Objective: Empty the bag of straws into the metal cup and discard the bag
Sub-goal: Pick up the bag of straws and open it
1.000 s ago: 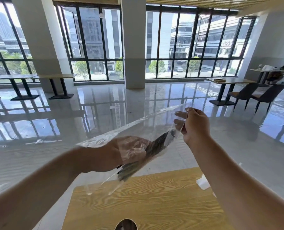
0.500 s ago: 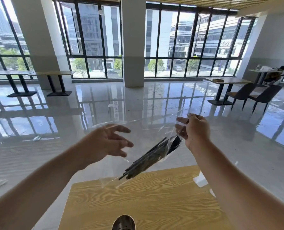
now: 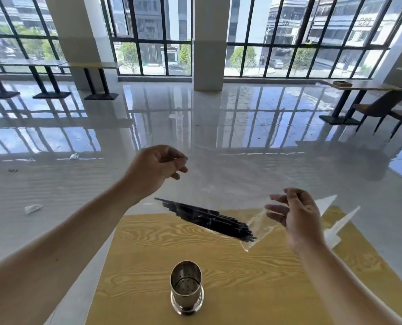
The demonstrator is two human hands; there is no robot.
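A clear plastic bag (image 3: pixel 260 227) hangs stretched between my two hands above the wooden table (image 3: pixel 242 273). Inside it a bundle of black straws (image 3: pixel 207 218) lies nearly level, slanting down to the right. My left hand (image 3: pixel 156 166) is raised at the upper left and pinches the bag's thin edge with fingers and thumb. Lower at the right, my right hand (image 3: pixel 294 215) holds the bag's crumpled end between thumb and fingers. The perforated metal cup (image 3: pixel 186 287) stands upright and empty on the table, below the straws and near me.
Two white folded paper pieces (image 3: pixel 336 222) lie at the table's right edge. Paper scraps (image 3: pixel 32 208) are scattered on the glossy floor to the left. Other tables and dark chairs (image 3: pixel 383 106) stand far off at the right by the windows.
My left hand, open before, now pinches the bag's edge. My right hand has dropped lower and the straws have swung from steep to nearly level. The view has tilted down, showing the whole cup.
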